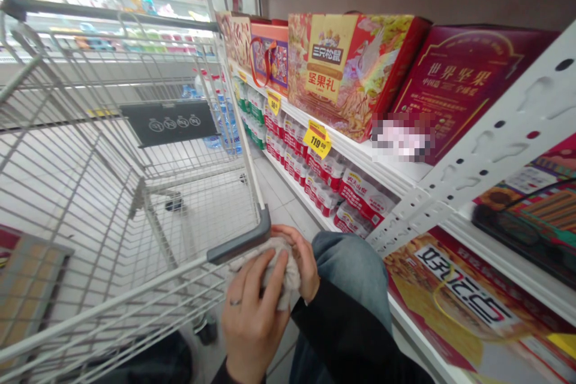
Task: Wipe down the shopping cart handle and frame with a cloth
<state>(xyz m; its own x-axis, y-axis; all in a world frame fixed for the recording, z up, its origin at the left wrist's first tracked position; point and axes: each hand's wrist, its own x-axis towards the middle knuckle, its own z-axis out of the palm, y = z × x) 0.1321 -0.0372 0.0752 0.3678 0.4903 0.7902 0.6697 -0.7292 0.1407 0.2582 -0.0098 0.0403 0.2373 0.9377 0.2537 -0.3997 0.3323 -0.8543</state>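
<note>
A crumpled, pale beige cloth [289,273] is bunched between my two hands, close to the grey plastic corner [240,237] of a shopping cart. My left hand [256,303], with a ring on one finger, presses down over the cloth from the near side with bent fingers. Around the cloth's far side curls my right hand [303,258], its wrist coming out of a black sleeve. Part of the cloth is hidden under the fingers. I cannot tell whether the cloth touches the cart's rim.
The wire shopping cart [112,288] fills the left side, with a dark sign panel [171,123] on it. On the right, a white shelf [396,168] holds gift boxes [351,72], above packs of bottles [324,186]. My knee [353,264] is beside the shelf.
</note>
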